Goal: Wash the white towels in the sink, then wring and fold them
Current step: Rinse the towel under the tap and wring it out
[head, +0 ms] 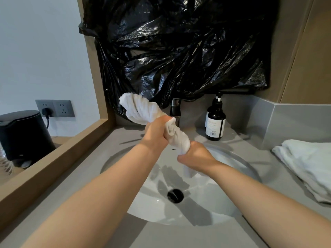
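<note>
A white towel (139,109) is twisted into a thick rope above the white sink (238,158). My left hand (156,130) grips its middle, with the free end sticking up to the back left. My right hand (194,155) grips the lower part, and a short tail hangs below it over the basin. More white towels (308,163) lie in a loose stack on the grey counter at the right.
A dark faucet (175,109) stands behind the hands. A dark pump bottle (215,122) sits right of it. Black plastic sheeting (179,47) covers the wall above. The sink's drain (175,195) is open. A black bin (23,136) and wall sockets (55,108) are at the left.
</note>
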`<action>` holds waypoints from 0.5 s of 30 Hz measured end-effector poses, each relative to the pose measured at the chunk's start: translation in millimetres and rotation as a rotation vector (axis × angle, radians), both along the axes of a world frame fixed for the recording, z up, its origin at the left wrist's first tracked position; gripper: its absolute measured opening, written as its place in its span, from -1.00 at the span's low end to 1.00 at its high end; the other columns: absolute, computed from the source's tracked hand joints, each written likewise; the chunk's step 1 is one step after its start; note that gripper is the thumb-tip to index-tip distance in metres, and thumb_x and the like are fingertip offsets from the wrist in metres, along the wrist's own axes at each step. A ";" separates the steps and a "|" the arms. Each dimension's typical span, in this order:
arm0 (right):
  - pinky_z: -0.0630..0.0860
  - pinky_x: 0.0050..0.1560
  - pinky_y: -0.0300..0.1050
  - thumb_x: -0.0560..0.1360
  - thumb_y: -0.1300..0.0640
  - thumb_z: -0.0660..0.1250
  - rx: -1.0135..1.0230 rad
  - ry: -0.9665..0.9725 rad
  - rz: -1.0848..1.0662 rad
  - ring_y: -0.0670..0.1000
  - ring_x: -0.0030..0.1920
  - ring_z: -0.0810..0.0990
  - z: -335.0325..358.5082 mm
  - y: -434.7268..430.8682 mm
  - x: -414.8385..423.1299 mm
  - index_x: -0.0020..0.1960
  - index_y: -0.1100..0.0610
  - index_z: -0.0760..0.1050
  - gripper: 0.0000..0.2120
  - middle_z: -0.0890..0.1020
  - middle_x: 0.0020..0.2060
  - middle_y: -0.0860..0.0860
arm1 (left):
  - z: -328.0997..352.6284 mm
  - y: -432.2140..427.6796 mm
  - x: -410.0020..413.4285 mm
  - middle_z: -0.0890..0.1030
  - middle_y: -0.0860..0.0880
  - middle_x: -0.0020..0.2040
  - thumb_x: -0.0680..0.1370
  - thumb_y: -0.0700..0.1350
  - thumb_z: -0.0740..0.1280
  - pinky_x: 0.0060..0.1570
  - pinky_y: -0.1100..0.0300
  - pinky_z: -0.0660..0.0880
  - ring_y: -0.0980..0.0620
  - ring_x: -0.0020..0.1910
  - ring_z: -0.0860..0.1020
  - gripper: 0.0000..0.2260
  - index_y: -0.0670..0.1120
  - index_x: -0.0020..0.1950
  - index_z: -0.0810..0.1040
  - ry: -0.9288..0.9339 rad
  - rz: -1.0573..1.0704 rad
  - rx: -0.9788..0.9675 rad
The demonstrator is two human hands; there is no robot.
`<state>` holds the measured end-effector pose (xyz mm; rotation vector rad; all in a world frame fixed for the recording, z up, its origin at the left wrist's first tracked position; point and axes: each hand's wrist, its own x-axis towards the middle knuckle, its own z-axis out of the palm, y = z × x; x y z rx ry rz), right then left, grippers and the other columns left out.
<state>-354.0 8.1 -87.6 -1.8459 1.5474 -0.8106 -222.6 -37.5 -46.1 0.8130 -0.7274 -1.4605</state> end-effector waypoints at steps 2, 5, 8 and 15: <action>0.39 -0.42 -0.30 0.41 0.20 0.38 0.006 -0.092 0.055 -0.10 -0.41 0.49 1.2 -2.0 -5.7 -0.19 0.02 0.49 -0.89 0.55 -0.37 -0.05 | 1.7 -0.1 6.2 0.17 0.01 -0.38 0.28 -0.34 0.29 -0.15 0.16 0.20 0.03 -0.28 0.17 -0.62 -0.04 -0.35 0.07 0.076 0.011 0.015; 0.53 -0.22 -0.30 0.40 0.10 0.51 0.118 -0.193 0.164 -0.08 -0.24 0.62 2.4 -2.5 -9.9 -0.01 0.06 0.56 -0.79 0.66 -0.21 -0.02 | 4.8 4.8 14.0 0.30 -0.01 -0.49 0.38 -0.36 0.28 -0.23 0.16 0.37 0.05 -0.53 0.36 -0.63 -0.08 -0.52 0.22 0.047 0.044 0.059; 0.53 -0.14 -0.09 0.38 0.08 0.54 0.313 -0.326 0.261 0.10 -0.25 0.61 -3.2 -0.9 -4.0 -0.05 0.21 0.57 -0.73 0.66 -0.26 0.11 | 4.6 2.6 18.8 0.35 -0.01 -0.48 0.46 -0.35 0.27 -0.34 0.18 0.39 0.05 -0.54 0.37 -0.65 -0.11 -0.50 0.32 0.097 0.067 0.111; 0.54 -0.20 -0.06 0.40 0.26 0.41 0.275 -0.040 0.121 0.05 -0.29 0.55 -9.3 0.8 3.2 -0.15 0.14 0.48 -0.88 0.57 -0.28 0.08 | 2.1 2.5 9.0 0.05 -0.04 -0.18 0.59 -0.41 0.02 -0.16 0.13 -0.03 0.07 -0.20 0.03 -0.60 0.08 -0.25 0.18 -0.063 0.116 0.104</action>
